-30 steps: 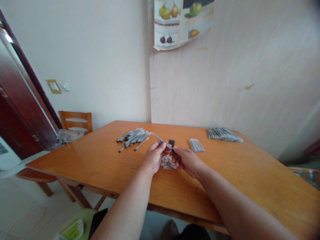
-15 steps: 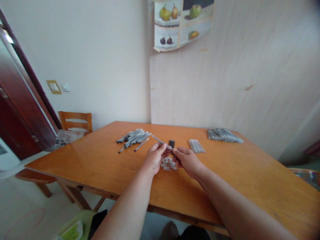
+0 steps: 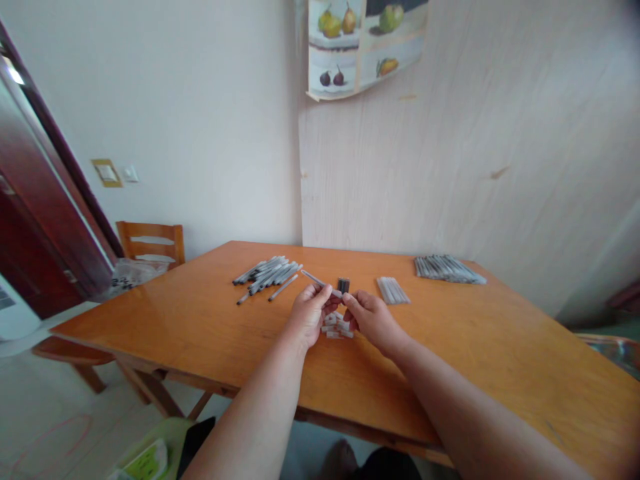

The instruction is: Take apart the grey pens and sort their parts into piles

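Observation:
My left hand (image 3: 311, 313) pinches a slim, pale pen (image 3: 313, 279), which slants up to the left above the table. At the pen's lower right end, the thumb and fingers of my right hand (image 3: 371, 313) close on its tip; any small part between them is hidden. Just below the hands lies a small heap of short whitish pieces (image 3: 338, 328), partly covered by my fingers. Behind the hands sits a small row of short black pieces (image 3: 344, 285).
A loose pile of grey pens with dark ends (image 3: 273, 273) lies on the wooden table (image 3: 480, 360) to the left. Several clear tubes (image 3: 393, 291) lie side by side right of the hands. Farther right is a flat bundle of pens (image 3: 447, 268). A wooden chair (image 3: 153, 233) stands beyond the left edge.
My right fingertips have shifted slightly left along the pen's end, closer to my left hand. The view has tilted very slightly; the piles lie as before.

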`<state>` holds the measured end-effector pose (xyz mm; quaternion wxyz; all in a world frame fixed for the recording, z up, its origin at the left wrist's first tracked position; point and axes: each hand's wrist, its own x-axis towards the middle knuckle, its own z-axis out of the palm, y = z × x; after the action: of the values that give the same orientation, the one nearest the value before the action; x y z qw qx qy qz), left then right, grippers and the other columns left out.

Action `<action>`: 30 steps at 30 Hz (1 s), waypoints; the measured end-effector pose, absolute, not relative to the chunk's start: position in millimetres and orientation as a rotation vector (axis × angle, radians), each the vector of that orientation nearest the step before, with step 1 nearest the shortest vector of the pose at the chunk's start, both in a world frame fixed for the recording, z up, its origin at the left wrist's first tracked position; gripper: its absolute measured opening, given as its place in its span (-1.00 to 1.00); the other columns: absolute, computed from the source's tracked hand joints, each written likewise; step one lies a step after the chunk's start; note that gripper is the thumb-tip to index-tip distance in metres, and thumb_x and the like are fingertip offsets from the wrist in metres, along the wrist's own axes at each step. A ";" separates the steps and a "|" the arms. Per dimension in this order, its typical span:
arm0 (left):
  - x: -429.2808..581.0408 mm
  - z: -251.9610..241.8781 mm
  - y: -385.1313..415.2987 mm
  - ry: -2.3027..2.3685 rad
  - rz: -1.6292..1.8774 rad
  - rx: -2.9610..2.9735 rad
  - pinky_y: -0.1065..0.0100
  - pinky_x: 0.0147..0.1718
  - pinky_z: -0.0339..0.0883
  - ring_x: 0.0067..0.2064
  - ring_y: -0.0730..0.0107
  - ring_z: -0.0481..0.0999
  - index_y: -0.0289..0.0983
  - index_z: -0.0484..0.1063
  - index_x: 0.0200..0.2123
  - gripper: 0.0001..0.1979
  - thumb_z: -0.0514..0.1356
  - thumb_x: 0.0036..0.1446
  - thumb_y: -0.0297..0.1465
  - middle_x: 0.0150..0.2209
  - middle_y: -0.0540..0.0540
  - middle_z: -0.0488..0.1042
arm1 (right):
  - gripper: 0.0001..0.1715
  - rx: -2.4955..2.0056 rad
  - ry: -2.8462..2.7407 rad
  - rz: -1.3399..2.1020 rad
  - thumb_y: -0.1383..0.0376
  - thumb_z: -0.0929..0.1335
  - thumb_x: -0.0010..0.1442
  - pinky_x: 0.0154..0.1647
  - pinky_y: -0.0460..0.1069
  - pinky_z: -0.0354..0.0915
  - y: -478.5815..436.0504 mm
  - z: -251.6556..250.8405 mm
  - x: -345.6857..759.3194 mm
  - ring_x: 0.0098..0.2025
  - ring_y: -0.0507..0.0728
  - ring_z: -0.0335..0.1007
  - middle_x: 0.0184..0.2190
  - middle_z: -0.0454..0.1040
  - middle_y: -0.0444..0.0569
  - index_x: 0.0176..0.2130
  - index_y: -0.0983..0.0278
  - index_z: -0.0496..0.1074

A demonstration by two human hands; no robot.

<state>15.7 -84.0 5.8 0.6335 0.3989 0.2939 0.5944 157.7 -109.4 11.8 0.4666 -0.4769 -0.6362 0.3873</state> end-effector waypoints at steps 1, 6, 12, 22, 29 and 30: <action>15.6 5.7 -83.9 0.671 1.357 0.917 0.41 -0.31 0.34 -0.36 0.45 0.52 -0.30 0.38 -0.34 -0.70 0.38 -0.06 -0.27 -0.38 -0.07 0.54 | -0.60 -1.167 -1.562 0.994 0.00 0.21 0.23 -0.66 -0.13 0.09 -109.3 11.4 157.7 -0.66 -0.02 0.22 -0.61 0.36 -0.16 -0.40 0.26 0.28; 16.1 5.2 -83.7 0.695 1.365 0.913 0.42 -0.35 0.33 -0.38 0.45 0.51 -0.30 0.38 -0.36 -0.69 0.39 -0.09 -0.27 -0.39 -0.07 0.54 | -0.72 -1.174 -1.585 0.922 0.12 0.27 0.19 -0.62 -0.13 0.11 -106.9 9.0 158.6 -0.63 -0.04 0.19 -0.62 0.34 -0.18 -0.40 0.27 0.30; 16.1 5.1 -84.0 0.693 1.357 0.902 0.42 -0.35 0.34 -0.38 0.45 0.52 -0.29 0.37 -0.36 -0.69 0.39 -0.08 -0.28 -0.39 -0.06 0.54 | -0.70 -1.169 -1.512 0.957 0.08 0.31 0.16 -0.65 -0.13 0.10 -109.1 11.5 157.9 -0.62 -0.03 0.22 -0.58 0.35 -0.17 -0.36 0.28 0.30; 15.8 4.1 -84.3 0.685 1.356 0.915 0.44 -0.37 0.34 -0.40 0.47 0.51 -0.30 0.36 -0.35 -0.69 0.38 -0.06 -0.26 -0.39 -0.07 0.54 | -0.77 -1.161 -1.499 0.965 0.15 0.34 0.13 -0.64 -0.13 0.10 -109.8 13.4 157.4 -0.62 -0.04 0.20 -0.61 0.32 -0.21 -0.36 0.27 0.28; 16.4 4.3 -84.3 0.714 1.357 0.907 0.44 -0.37 0.35 -0.40 0.47 0.51 -0.30 0.36 -0.34 -0.69 0.38 -0.06 -0.27 -0.38 -0.08 0.54 | -0.73 -1.167 -1.511 1.046 0.13 0.26 0.19 -0.65 -0.13 0.09 -109.0 11.7 158.3 -0.65 -0.05 0.18 -0.61 0.33 -0.19 -0.40 0.27 0.28; 16.5 4.1 -84.2 0.716 1.356 0.906 0.45 -0.38 0.35 -0.40 0.47 0.51 -0.30 0.36 -0.34 -0.69 0.38 -0.06 -0.27 -0.39 -0.08 0.54 | -0.78 -1.155 -1.508 1.015 0.16 0.30 0.16 -0.63 -0.13 0.11 -108.5 11.0 158.3 -0.63 -0.05 0.19 -0.60 0.33 -0.20 -0.38 0.27 0.29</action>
<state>16.5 -84.2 4.1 0.6290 0.3956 0.3124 0.5919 158.3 -108.5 11.0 0.4741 -0.4721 -0.6165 0.4150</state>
